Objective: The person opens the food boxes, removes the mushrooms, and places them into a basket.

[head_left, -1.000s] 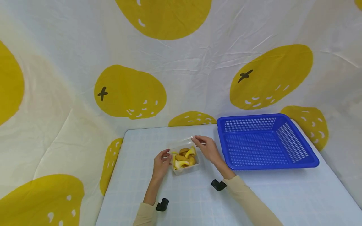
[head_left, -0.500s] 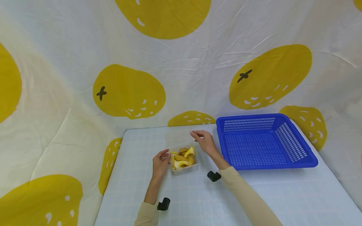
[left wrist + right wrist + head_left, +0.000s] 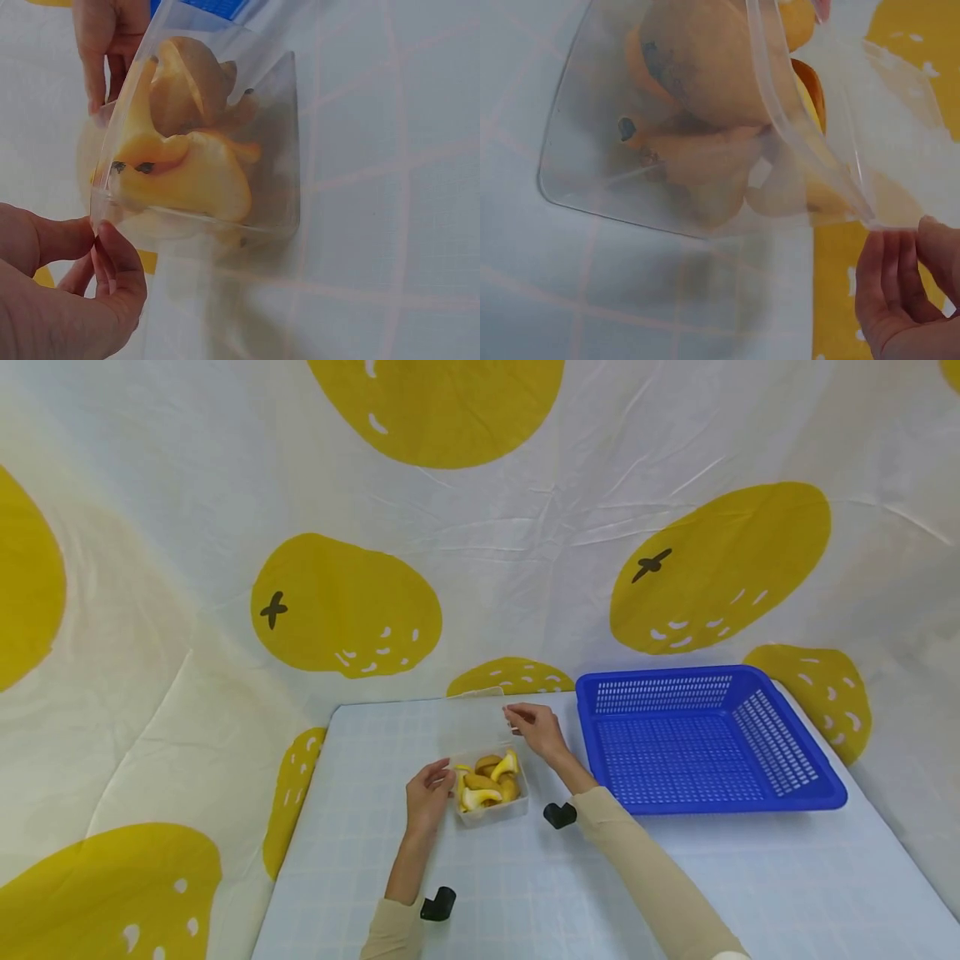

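A clear plastic container (image 3: 495, 812) is standing upright on the pale checked table (image 3: 517, 910), near the far edge and closer to the far left corner than to the far right one. Several yellow-and-brown mushrooms (image 3: 483, 780) are lying heaped inside it, their upper parts showing just at rim height. The left hand (image 3: 429, 795) is grasping the container at its left side, with thumb and fingers pinching the rim. The right hand (image 3: 537, 731) is grasping the right edge of the see-through lid (image 3: 471, 723), which is rising from the container's far side toward the table's far edge. A blue perforated basket (image 3: 712, 803) is sitting at the table's far right corner, well apart from the container. Beige sleeves (image 3: 648, 877) are covering both forearms down toward the wrists, where black devices (image 3: 438, 903) are jutting out. Behind the far edge, a white cloth (image 3: 517, 585) is hanging, bearing large mustard-yellow shapes with white flecks, some of them also carrying dark crosses.
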Action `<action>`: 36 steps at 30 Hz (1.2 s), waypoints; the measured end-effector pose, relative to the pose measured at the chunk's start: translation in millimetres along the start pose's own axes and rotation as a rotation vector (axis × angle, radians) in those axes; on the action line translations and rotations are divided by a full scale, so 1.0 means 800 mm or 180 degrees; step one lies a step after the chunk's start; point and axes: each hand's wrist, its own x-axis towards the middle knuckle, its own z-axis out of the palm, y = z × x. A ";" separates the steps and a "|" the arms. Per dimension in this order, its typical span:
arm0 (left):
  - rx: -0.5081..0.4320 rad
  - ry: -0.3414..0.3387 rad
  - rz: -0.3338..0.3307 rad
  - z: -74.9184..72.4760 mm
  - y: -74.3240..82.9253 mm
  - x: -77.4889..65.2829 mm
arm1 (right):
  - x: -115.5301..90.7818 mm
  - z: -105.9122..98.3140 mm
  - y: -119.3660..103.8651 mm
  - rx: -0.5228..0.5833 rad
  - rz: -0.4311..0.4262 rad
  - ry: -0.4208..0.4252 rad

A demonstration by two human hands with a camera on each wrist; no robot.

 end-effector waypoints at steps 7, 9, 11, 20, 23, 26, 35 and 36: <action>-0.0141 0.0010 0.0226 -0.001 -0.004 -0.002 | 0.002 0.006 0.011 0.0053 0.0210 0.0046; -0.0157 0.0024 0.0283 -0.001 -0.004 -0.002 | 0.002 0.007 0.015 0.0075 0.0197 0.0066; -0.0143 0.0029 0.0245 -0.001 -0.004 -0.002 | 0.002 0.009 0.018 0.0052 0.0158 0.0114; -0.0008 -0.0002 -0.0048 0.003 0.003 -0.001 | -0.001 0.006 0.014 -0.0215 -0.0003 0.0272; -0.0006 -0.0030 -0.0001 0.002 0.025 -0.014 | -0.005 0.003 0.008 -0.0291 -0.0105 0.0212; 0.0012 -0.0032 0.0003 0.002 0.043 -0.024 | -0.011 0.001 0.004 -0.0398 -0.0196 0.0129; -0.0017 0.0040 -0.0042 0.001 -0.002 0.002 | -0.037 0.006 -0.006 -0.0594 -0.0556 -0.0484; -0.0018 0.0047 -0.0037 0.001 -0.003 0.001 | -0.040 0.007 -0.007 -0.0607 -0.0617 -0.0571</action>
